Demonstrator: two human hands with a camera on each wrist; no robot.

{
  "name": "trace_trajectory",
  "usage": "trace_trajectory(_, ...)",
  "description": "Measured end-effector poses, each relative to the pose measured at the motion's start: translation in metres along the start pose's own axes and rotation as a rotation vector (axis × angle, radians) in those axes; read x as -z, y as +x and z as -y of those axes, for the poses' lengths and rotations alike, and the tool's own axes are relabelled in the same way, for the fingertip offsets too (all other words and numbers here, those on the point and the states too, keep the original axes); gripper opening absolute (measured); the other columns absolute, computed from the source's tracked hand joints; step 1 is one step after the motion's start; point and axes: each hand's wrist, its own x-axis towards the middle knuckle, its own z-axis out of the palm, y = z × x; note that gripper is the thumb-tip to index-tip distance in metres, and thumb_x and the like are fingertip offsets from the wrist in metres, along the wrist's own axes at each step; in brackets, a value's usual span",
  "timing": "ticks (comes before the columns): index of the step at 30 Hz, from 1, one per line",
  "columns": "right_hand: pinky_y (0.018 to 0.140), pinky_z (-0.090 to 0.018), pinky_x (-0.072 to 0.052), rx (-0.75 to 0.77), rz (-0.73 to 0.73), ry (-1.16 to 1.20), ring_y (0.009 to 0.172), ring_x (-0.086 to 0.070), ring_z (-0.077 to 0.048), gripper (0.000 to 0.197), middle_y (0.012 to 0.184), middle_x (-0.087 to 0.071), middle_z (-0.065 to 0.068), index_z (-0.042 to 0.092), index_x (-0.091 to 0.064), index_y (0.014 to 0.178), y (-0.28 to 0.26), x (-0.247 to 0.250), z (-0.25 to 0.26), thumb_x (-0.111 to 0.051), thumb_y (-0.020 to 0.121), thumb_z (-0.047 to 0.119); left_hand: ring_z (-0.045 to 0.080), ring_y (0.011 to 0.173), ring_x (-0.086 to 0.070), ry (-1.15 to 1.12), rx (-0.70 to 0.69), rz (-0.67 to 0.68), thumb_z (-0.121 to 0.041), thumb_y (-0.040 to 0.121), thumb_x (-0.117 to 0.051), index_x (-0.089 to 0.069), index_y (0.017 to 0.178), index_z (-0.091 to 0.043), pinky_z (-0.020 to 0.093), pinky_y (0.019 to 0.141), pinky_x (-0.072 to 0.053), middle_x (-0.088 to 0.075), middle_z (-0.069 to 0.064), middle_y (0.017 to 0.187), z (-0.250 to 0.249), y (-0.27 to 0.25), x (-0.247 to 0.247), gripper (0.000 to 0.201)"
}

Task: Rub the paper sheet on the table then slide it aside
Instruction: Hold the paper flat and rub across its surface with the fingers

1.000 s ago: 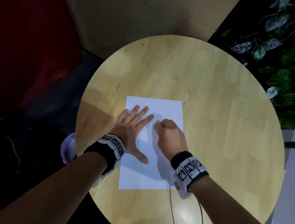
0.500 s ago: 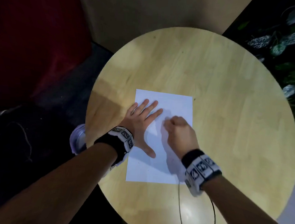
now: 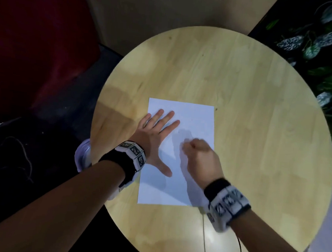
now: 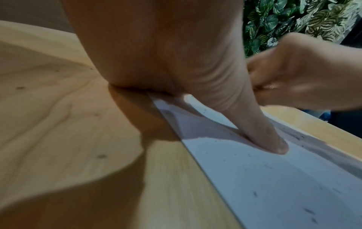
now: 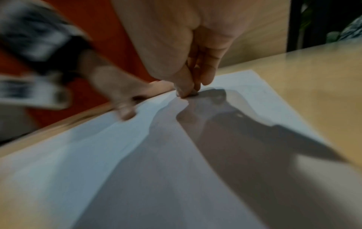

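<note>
A white paper sheet point(image 3: 192, 115) lies flat on the round wooden table point(image 3: 256, 129). My left hand point(image 3: 155, 136) rests on the sheet's left part, palm down with fingers spread, and its thumb point(image 4: 264, 136) presses the paper point(image 4: 274, 178). My right hand point(image 3: 198, 155) is over the sheet's right middle with curled fingers, blurred by motion. In the right wrist view its fingertips point(image 5: 186, 88) pinch a small dark object point(image 5: 194, 93) against the paper point(image 5: 117, 155). What that object is cannot be told.
Leafy plants point(image 3: 326, 47) stand past the table's far right edge. A dark red surface point(image 3: 31, 43) fills the left. A pale round thing point(image 3: 82, 154) sits under the table's left rim by my forearm. A thin cable point(image 3: 204, 238) hangs from my right wrist.
My right hand has slid a little toward me along the sheet and now looks blurred. The left hand stays pressed on the paper, which has not shifted on the table.
</note>
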Motion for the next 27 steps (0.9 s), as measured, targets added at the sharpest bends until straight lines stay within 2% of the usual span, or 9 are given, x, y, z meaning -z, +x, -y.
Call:
trace_trajectory(4, 0.046, -0.025, -0.043, 0.063, 0.046, 0.04, 0.071, -0.054, -0.021, 0.028, 0.08, -0.057, 0.001, 0.017, -0.066, 0.09, -0.04, -0.005, -0.004, -0.072, 0.067, 0.002, 0.025, 0.151, 0.032, 0.025, 0.004, -0.001, -0.097, 0.04, -0.068, 0.016, 0.16, -0.031, 0.05, 0.121, 0.018, 0.033, -0.003, 0.164, -0.004, -0.001, 0.004, 0.16)
trace_trajectory(6, 0.052, -0.027, -0.049, 0.095, -0.011, 0.124, 0.07, -0.057, -0.019, 0.016, 0.078, -0.059, 0.002, 0.016, -0.069, 0.088, -0.033, -0.005, -0.009, -0.068, 0.078, 0.003, 0.025, 0.153, 0.027, 0.047, 0.0, -0.012, -0.095, 0.043, -0.07, 0.007, 0.161, -0.025, 0.049, 0.121, 0.019, 0.025, 0.001, 0.167, -0.011, 0.001, 0.009, 0.157)
trace_trajectory(8, 0.065, -0.016, -0.047, 0.039, -0.096, 0.264, 0.071, -0.058, -0.009, 0.012, 0.078, -0.059, 0.01, 0.017, -0.073, 0.088, -0.023, 0.0, -0.014, -0.065, 0.088, 0.008, 0.019, 0.155, 0.018, 0.014, -0.015, -0.106, -0.094, 0.051, -0.067, -0.019, 0.157, -0.017, 0.045, 0.122, 0.018, 0.007, 0.003, 0.17, -0.017, 0.011, 0.015, 0.14)
trace_trajectory(10, 0.067, 0.0, -0.033, -0.082, -0.231, 0.31, 0.069, -0.054, -0.002, 0.011, 0.077, -0.057, 0.014, 0.019, -0.076, 0.089, -0.008, 0.008, -0.022, -0.067, 0.088, 0.012, 0.016, 0.156, 0.009, -0.065, -0.025, -0.215, -0.092, 0.06, -0.064, -0.042, 0.14, -0.012, 0.041, 0.124, 0.013, -0.01, 0.001, 0.168, -0.023, 0.026, 0.021, 0.114)
trace_trajectory(11, 0.065, 0.001, -0.03, -0.119, -0.281, 0.284, 0.067, -0.053, -0.003, 0.009, 0.076, -0.056, 0.011, 0.018, -0.076, 0.088, 0.002, 0.012, -0.026, -0.069, 0.087, 0.013, 0.015, 0.157, 0.005, -0.109, -0.023, -0.243, -0.089, 0.062, -0.066, -0.046, 0.133, -0.013, 0.041, 0.124, 0.011, -0.014, 0.0, 0.167, -0.024, 0.034, 0.022, 0.106)
trace_trajectory(13, 0.061, -0.009, -0.031, -0.136, -0.289, 0.202, 0.064, -0.054, -0.012, 0.008, 0.075, -0.056, 0.002, 0.014, -0.075, 0.085, 0.025, 0.016, -0.038, -0.068, 0.088, 0.013, 0.014, 0.156, 0.008, -0.18, 0.007, -0.229, -0.087, 0.062, -0.07, -0.04, 0.139, -0.02, 0.044, 0.124, 0.011, -0.008, -0.004, 0.168, -0.027, 0.046, 0.019, 0.107)
trace_trajectory(15, 0.06, -0.02, -0.037, -0.117, -0.237, 0.104, 0.065, -0.057, -0.021, 0.012, 0.081, -0.058, -0.003, 0.012, -0.075, 0.085, 0.052, 0.019, -0.048, -0.064, 0.089, 0.013, 0.012, 0.154, 0.019, -0.185, 0.036, -0.182, -0.091, 0.059, -0.067, -0.017, 0.158, -0.033, 0.046, 0.122, 0.016, 0.009, -0.01, 0.169, -0.028, 0.051, 0.012, 0.125)
trace_trajectory(18, 0.056, -0.025, -0.039, -0.105, -0.159, -0.033, 0.067, -0.058, -0.028, 0.013, 0.088, -0.06, -0.008, 0.009, -0.071, 0.088, 0.085, 0.026, -0.06, -0.059, 0.089, 0.011, 0.012, 0.151, 0.028, -0.138, 0.053, -0.131, -0.097, 0.058, -0.059, 0.008, 0.161, -0.04, 0.046, 0.12, 0.021, 0.026, -0.013, 0.166, -0.027, 0.054, 0.009, 0.135)
trace_trajectory(27, 0.045, -0.021, -0.031, 0.045, -0.025, -0.142, 0.055, -0.057, -0.028, 0.022, 0.08, -0.06, -0.004, 0.012, -0.07, 0.09, 0.01, 0.028, -0.048, -0.073, 0.071, 0.0, 0.019, 0.151, 0.03, -0.107, 0.044, -0.103, -0.095, 0.056, -0.063, 0.008, 0.158, -0.05, 0.049, 0.119, 0.021, 0.031, -0.006, 0.165, -0.028, 0.057, 0.011, 0.132)
